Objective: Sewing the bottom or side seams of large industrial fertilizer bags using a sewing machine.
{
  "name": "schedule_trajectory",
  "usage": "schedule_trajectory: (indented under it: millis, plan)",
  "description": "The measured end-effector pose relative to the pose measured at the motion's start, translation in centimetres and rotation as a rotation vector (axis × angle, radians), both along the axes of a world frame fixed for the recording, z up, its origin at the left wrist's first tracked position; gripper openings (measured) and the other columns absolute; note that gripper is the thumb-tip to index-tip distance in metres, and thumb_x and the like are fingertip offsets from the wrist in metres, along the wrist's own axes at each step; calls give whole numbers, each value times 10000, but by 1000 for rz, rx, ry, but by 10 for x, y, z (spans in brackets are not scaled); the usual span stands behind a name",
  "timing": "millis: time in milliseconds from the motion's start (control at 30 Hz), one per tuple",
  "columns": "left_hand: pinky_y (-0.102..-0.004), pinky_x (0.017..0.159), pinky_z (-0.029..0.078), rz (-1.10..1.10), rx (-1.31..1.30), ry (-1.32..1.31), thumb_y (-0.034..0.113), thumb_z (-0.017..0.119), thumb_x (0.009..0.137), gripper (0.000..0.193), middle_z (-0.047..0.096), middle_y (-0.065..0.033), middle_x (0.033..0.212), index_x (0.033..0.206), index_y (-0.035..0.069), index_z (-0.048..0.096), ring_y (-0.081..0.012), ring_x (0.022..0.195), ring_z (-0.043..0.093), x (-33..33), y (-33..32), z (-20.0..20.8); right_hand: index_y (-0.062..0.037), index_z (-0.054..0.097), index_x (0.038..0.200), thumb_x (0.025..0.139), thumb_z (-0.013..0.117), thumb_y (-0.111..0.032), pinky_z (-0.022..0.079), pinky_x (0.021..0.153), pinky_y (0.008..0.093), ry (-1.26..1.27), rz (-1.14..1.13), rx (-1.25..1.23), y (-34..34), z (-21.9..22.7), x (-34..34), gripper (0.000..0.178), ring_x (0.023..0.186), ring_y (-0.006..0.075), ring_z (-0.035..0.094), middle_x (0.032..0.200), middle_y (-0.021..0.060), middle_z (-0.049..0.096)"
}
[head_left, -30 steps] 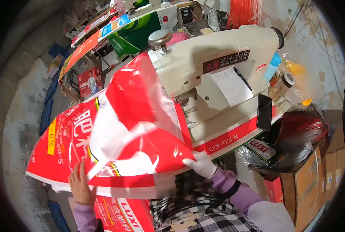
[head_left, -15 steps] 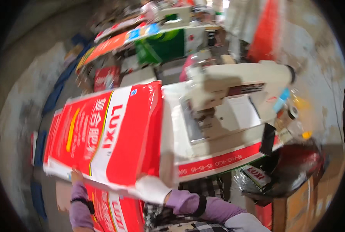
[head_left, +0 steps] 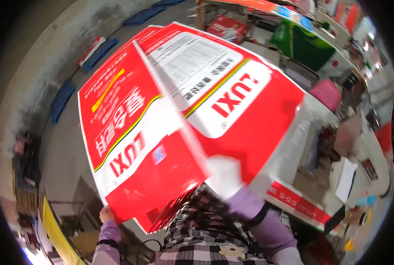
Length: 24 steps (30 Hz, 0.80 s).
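A flat red and white printed sack [head_left: 130, 145] is held tilted in front of me, its yellow-and-black striped band running across it. My left hand [head_left: 106, 214] is closed on its lower left corner, the fingers partly hidden by the sack. White-gloved and blurred, my right hand [head_left: 224, 176] closes on the sack's right edge near the lower corner. Behind it another printed sack [head_left: 258, 132] lies showing its other face, with a white text panel. More sack edges [head_left: 172, 214] show in layers below, by my checkered apron.
A cream sewing machine [head_left: 369, 154] stands on its table to the right, with a red printed strip [head_left: 298, 203] along the edge. Blue bundles [head_left: 63, 100] lie on the floor along the left wall. A pink object [head_left: 326, 93] and green sheet [head_left: 300, 44] are at the far right.
My view has swung left, so the sewing machine sits farther right. The sack has been moved away from the machine and tilted up, uncovering another sack behind it.
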<state>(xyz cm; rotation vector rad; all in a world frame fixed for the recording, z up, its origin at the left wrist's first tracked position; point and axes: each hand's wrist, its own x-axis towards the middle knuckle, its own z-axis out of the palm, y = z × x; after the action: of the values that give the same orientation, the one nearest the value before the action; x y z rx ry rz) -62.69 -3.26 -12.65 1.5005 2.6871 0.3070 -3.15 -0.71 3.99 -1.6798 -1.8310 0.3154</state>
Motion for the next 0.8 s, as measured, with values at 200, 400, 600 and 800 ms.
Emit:
schedule_trajectory:
  millis: [200,400,600,800]
  plan:
    - [-489,716,516,283,-245,141,377,617,857,323,674,-193,859,868,64,691,-389,807,656,-82,-132,2,-56,669,850,786,535,-88,496,687,422,386,25,-537,19,-158,-99,153,746,343,628,812,190,644]
    - [-475,754,519,421,-189,-90,333,636,840,291,675,-201,868,892,54,699,-374,839,661,-1,-130,-66,-38,667,964,853,548,-180,496,765,408,453,-358,-379,8,-251,-99,216,854,331,639,894,185,670]
    - [-480,761,518,401,-146,-6,314,629,841,299,670,-217,868,907,30,693,-406,840,648,40,-80,-72,-42,670,941,854,544,-180,489,779,410,565,-306,-382,-10,-238,-83,206,858,328,634,882,172,669]
    - [-450,770,519,528,-428,-193,169,642,796,221,660,-211,995,981,54,677,-378,933,639,49,-65,-84,-46,673,917,854,540,-180,482,794,412,679,-259,-347,-14,-216,-62,199,863,324,629,869,158,667]
